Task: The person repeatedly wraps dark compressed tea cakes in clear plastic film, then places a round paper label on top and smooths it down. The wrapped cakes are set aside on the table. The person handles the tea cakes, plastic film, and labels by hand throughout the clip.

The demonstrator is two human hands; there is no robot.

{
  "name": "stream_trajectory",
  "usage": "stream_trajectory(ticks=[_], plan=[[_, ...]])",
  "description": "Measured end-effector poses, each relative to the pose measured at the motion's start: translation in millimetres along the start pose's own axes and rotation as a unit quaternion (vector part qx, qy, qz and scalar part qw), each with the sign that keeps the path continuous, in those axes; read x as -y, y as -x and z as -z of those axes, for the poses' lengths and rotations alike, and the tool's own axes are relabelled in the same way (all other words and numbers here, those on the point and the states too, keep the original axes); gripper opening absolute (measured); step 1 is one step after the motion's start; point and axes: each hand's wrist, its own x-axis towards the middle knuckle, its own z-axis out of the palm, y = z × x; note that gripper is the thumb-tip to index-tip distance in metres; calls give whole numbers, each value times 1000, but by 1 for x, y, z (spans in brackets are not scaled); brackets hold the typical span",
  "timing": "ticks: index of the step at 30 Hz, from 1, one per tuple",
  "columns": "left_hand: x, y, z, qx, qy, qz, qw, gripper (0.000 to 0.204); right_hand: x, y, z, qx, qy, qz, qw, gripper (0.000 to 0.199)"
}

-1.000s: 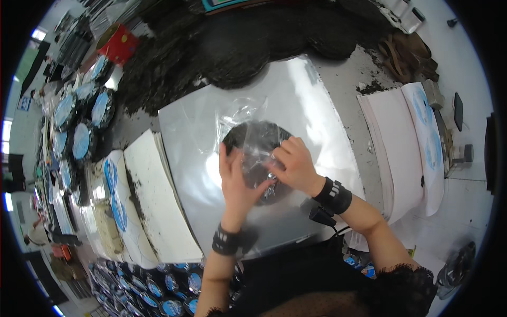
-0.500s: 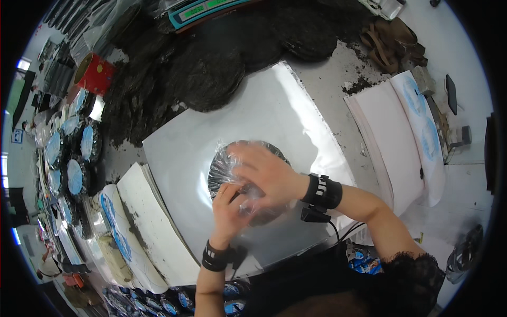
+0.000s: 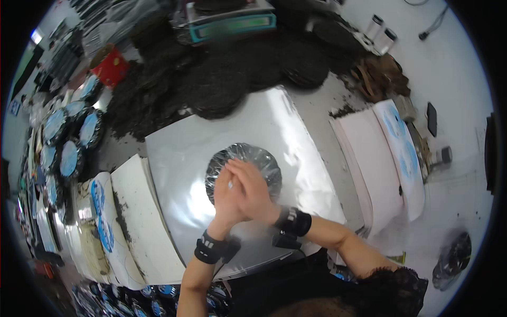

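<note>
I see a round dark cake (image 3: pixel 244 158) wrapped in clear crinkly plastic, and it sits in the middle of a big shiny silver sheet (image 3: pixel 179 158) on the table. Both hands are on the near side of the cake, the side close to the body. The left hand (image 3: pixel 226 198) lies flat with its fingers pointing up and away, over the lower left part of the cake. The right hand (image 3: pixel 254 191) lies across it, partly on top of the left one, palm down. Both hands are spread flat and pressing on the wrap; I do not see them gripping anything. The cake is round, so it has no long side. Most of it lies just past the fingertips, away from the body. Both hands are about as near to it as each other. Half a second ago the hands were higher up, covering more of the cake's middle. Now they have slid back toward the body, and more of the wrapped top shows. The head has also tipped, so the sheet looks more square-on. To the left, white sheets of paper (image 3: pixel 142 222) lie in a stack, and loose dark crumbly stuff (image 3: pixel 211 84) is heaped behind the silver sheet.
</note>
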Motion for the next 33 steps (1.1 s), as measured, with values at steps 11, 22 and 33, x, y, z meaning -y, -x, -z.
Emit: stream_trajectory(ticks=[11, 22, 33], plan=[[-13, -7, 2, 87, -44, 37, 995, 82, -3, -38, 62, 269, 197, -69, 940, 31], [-14, -5, -10, 101, -162, 2, 982, 80, -118, 157, 475, -135, 686, -219, 681, 37], [-10, -1, -11, 98, -171, 1, 980, 78, -96, 151, 509, 10, 688, -125, 715, 39]])
